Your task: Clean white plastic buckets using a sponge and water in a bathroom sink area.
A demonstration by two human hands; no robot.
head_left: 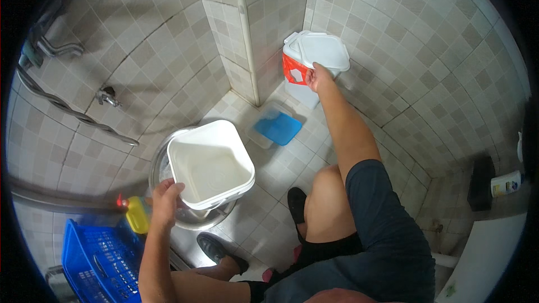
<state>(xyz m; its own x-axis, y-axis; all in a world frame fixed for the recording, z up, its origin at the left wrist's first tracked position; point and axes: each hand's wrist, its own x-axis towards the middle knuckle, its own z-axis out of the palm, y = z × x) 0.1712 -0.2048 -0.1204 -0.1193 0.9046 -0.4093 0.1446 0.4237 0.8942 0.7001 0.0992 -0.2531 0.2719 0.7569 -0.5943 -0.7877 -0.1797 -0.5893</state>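
Note:
A white square plastic bucket [215,175], with nothing visible inside, tilts over a round metal basin [205,220]. My left hand [167,197] grips the bucket's rim at its near left corner. Farther off to the right, my right hand [319,78] reaches a white bin [305,95] by the wall corner. Its fingers pinch the front edge of the bin's white lid [327,50], next to a red plastic bag [293,69] hanging over the bin's side. Part of the metal basin is hidden under the bucket.
A clear tub with a blue panel [278,128] lies on the tiled floor before the bin. Near my left arm are a blue basket [104,258] and a yellow bottle [137,215]. A tap [108,97] and twisted hose [73,110] project from the left wall.

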